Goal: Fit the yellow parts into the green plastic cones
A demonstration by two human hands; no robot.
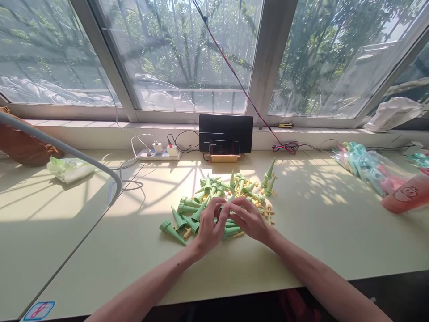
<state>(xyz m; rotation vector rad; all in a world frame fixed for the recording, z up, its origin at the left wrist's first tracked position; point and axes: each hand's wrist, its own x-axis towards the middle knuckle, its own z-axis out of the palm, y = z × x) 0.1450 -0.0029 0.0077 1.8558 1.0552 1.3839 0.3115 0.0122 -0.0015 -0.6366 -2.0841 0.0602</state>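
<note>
My left hand (210, 226) and my right hand (252, 220) meet over a pile of green plastic watering spikes (173, 231), fingertips pinched together. Between them is a green watering spike (231, 198), mostly covered by my fingers. Both hands seem closed on it; whether a yellow part is fitted to it is hidden. The spikes in the pile are cone-shaped with ribbed collars and lie around and beneath my hands. Small yellow plastic valve pieces (268, 214) are mixed in, mainly on the right side. Two spikes (268, 173) stand upright at the pile's far right.
Behind the pile, a black tablet (226, 127) and a phone (224, 147) lean on a stand. A power strip (159, 154) with plugs sits left of it. Bagged teal and pink items (360, 165) lie right. A grey curved bar (67, 145) crosses the left.
</note>
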